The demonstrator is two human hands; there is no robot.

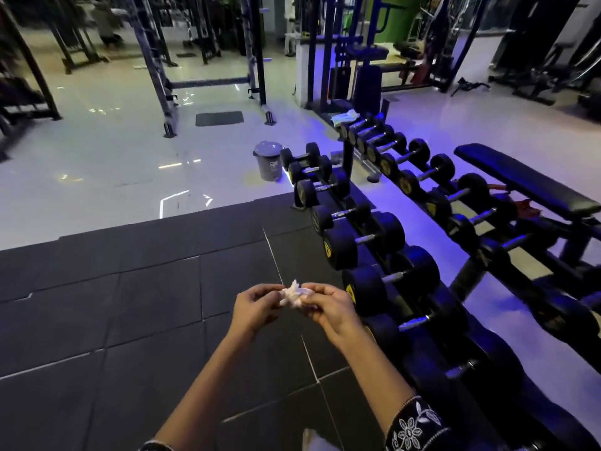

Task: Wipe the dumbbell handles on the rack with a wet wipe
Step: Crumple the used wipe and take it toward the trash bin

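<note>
A crumpled white wet wipe [294, 297] is pinched between my left hand [257, 307] and my right hand [328, 309], held over the dark rubber floor mats just left of the dumbbell rack [406, 307]. Black round-headed dumbbells with metal handles sit in rows on the rack; the nearest handle [395, 277] lies a little right of my right hand. More dumbbells [422, 174] line a second, farther row under blue light.
A grey lidded bin [268, 161] stands on the pale tiled floor beyond the mats. A padded bench [520, 180] sits behind the rack at right. Squat racks and machines fill the far room. A white cloth [344, 117] lies at the rack's far end.
</note>
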